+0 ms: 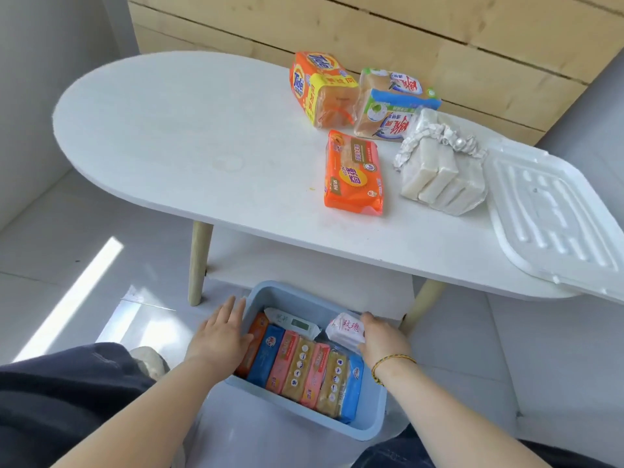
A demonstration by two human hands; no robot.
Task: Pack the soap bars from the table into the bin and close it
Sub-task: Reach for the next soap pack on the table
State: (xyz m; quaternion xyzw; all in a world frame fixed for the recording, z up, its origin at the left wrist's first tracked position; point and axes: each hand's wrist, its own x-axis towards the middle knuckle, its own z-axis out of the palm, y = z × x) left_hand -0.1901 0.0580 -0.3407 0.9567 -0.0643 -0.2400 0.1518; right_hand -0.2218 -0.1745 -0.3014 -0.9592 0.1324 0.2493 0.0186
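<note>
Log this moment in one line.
left hand flat on light blue plastic bin rim | right hand gripping white-pink wrapped soap bar in bin | orange soap pack, others on white oval table | white ribbed lid off

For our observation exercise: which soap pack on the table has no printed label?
The clear-wrapped bundle of white bars, next to the lid. The Tide pack, blue-banded pack and flat orange pack all have printed wrappers.
</note>
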